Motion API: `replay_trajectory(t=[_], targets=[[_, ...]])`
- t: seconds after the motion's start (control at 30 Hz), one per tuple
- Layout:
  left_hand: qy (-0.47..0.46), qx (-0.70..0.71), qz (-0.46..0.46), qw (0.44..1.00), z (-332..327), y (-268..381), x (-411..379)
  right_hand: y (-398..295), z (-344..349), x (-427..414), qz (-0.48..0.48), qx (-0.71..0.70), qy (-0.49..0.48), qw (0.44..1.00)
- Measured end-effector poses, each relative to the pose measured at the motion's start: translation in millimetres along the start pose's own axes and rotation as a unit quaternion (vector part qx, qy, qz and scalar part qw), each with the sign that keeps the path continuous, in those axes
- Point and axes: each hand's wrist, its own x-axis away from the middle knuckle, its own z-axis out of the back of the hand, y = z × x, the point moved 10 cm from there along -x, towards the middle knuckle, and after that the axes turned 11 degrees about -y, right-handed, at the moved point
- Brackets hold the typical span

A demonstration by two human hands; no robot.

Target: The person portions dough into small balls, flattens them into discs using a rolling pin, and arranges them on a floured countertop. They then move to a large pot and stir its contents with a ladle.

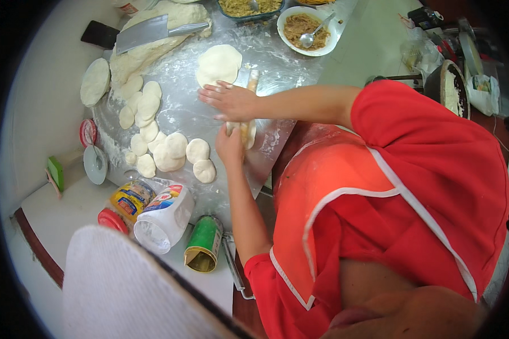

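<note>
My right hand (233,102) lies over a wooden rolling pin (253,82), fingers stretched out and the heel of the palm across it. The fingertips reach the lower edge of a stack of flat dough rounds (219,63). Below, my left hand (230,146) pinches the edge of a dough round (251,134) that lies under the pin. Its fingers are partly hidden. Left of this hand are two overlapping dough rounds (198,150). Farther left lie several flattened dough pieces (148,104), some overlapping, on the floured metal tabletop (178,112).
A cleaver (142,34) rests on a large dough mass (129,63). Beyond are a bowl of brown filling with a spoon (297,25) and a dish of yellowish filling (237,7). A white plastic jar (165,218) and a green can (203,241) lie near my left forearm.
</note>
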Motion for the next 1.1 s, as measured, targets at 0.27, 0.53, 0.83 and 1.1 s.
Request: replay_trajectory(t=[0.27, 0.53, 0.83, 1.1], targets=[[0.016, 0.105, 0.054, 0.993, 11.4, -49.4, 27.1, 2.0, -6.1, 103.7, 0.027, 0.064, -0.104, 0.992], [-0.002, -0.204, -0.014, 0.979, 17.2, -3.9, 2.4, -8.7, -16.4, 57.9, 0.034, 0.049, -0.070, 0.996], [0.001, -0.013, 0.046, 0.999, 15.3, -3.4, 15.5, -12.3, -3.9, -10.1, 0.029, -0.002, 0.014, 0.999], [0.070, 0.257, 0.100, 0.959, 0.9, -55.5, 61.6, -5.9, -23.2, 73.3, 0.041, 0.043, -0.116, 0.991]])
